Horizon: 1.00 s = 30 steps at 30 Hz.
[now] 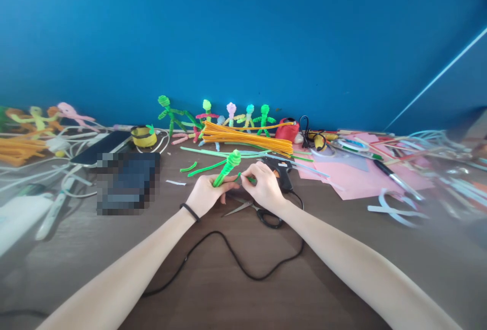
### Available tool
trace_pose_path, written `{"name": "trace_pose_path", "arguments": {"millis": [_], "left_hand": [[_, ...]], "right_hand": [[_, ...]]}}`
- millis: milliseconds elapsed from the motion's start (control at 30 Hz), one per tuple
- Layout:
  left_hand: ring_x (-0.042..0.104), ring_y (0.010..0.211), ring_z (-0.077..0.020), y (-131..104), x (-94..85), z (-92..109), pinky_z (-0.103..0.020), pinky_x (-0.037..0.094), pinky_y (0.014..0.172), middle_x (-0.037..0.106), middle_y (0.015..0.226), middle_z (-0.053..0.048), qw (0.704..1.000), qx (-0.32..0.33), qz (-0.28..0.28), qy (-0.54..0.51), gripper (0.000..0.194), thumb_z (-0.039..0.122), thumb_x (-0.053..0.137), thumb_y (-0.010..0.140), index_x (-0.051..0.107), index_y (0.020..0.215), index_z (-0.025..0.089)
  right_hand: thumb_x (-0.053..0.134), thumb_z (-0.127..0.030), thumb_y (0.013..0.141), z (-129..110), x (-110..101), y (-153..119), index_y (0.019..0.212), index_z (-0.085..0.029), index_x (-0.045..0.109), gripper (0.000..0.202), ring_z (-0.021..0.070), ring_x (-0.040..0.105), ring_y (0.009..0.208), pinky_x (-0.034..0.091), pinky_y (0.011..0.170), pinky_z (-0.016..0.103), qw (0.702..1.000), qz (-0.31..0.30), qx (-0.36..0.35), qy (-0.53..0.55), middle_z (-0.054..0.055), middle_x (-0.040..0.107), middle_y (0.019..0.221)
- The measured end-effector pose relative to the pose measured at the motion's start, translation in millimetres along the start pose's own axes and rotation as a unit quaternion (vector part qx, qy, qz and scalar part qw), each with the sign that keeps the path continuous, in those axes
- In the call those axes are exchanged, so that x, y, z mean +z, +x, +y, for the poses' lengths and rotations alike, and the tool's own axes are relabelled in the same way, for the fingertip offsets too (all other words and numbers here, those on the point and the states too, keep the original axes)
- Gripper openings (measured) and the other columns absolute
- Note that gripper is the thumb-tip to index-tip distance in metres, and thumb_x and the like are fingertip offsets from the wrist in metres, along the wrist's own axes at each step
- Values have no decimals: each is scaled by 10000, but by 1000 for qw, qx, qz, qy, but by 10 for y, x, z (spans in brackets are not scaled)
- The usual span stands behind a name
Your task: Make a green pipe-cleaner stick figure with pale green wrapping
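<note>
From my remote seat I have both hands working close together. The left hand (204,194) is closed around the lower part of the green coiled piece (228,167), which stands up out of this grip, a little tilted, with its round head at the top. The right hand (264,184) is just beside it, in a narrow pinch, with a thin green strip (250,180) at its fingertips. I cannot tell if this strip is joined to the coiled piece, because the fingers hide the place between.

The head and the upper stem of the piece look already wrapped. I see no arms or legs on it, while 5 small figures (265,112) standing beyond the grips, near the blue wall (243,31), do have limbs. So I judge that the held piece is only partly formed compared with them; its lower end is covered by my left fingers, and I cannot say what is done there.

Just beyond the left grip lie 2 short green pieces (188,168). Farther beyond both grips is the orange bundle (247,140) of stems. The open scissors (239,209) lie on the table (213,294), on the near side of the right grip, and the black glue gun (283,173) is just to the right of the same grip, partly behind it. No grip holds these tools.
</note>
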State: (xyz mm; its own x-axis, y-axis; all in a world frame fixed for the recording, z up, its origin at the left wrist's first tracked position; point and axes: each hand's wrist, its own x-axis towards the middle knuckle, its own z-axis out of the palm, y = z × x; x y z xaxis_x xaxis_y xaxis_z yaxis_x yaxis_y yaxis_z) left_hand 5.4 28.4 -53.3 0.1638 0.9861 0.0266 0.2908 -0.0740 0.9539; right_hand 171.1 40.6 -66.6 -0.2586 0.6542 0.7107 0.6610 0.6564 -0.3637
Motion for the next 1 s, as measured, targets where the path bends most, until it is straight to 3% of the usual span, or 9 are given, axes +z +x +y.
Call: {"name": "trace_pose_path", "arguments": {"millis": [133,333,500,567,667,767,1000], "left_hand": [[461,341,-86,-12,10,3,-266,418,487,694,698,-41,1000,13,1,-22,260,369,597,671,651,792,145],[460,350,-83,-14,20,35,-247,388,463,668,622,-27,999,17,19,-23,216,358,574,696,581,710,142],[329,327,-37,1,-16,10,-197,223,348,502,461,52,989,13,91,-118,225,359,595,674,559,714,140],[298,324,-26,7,-32,-3,-186,186,339,438,450,69,982,21,88,-167,268,406,559,695,548,741,142],[280,310,-26,24,-43,-16,-180,198,334,430,468,70,969,36,65,-234,291,442,454,742,513,778,160],[289,303,-32,43,-41,-24,-173,208,327,438,470,68,960,28,64,-270,212,373,405,752,476,752,174],[412,357,-43,33,-41,-31,-160,256,336,499,526,37,966,6,77,-247,181,320,458,733,514,739,148]], "right_hand": [[471,-167,766,10,8,-22,645,-197,470,125,149,498,624,395,603,262,1000,7,1,1,17,545,623],[474,-166,761,17,7,-31,694,-203,484,77,144,538,630,402,624,254,1000,-10,24,8,2,589,633],[483,-167,748,47,14,-5,717,-201,502,50,167,554,671,409,636,272,996,-26,87,-20,26,602,692],[506,-174,734,64,30,-5,721,-200,515,30,185,548,688,404,640,290,993,-38,98,-48,33,599,694],[531,-173,709,77,45,-13,746,-199,532,45,209,529,731,396,651,314,991,-55,94,-72,42,601,718],[523,-141,684,67,17,-13,759,-198,543,97,221,504,770,388,668,326,992,-72,87,-61,40,612,763],[358,-45,723,38,-155,63,726,-185,576,259,194,499,812,379,753,318,993,-60,98,42,37,622,823]]}}
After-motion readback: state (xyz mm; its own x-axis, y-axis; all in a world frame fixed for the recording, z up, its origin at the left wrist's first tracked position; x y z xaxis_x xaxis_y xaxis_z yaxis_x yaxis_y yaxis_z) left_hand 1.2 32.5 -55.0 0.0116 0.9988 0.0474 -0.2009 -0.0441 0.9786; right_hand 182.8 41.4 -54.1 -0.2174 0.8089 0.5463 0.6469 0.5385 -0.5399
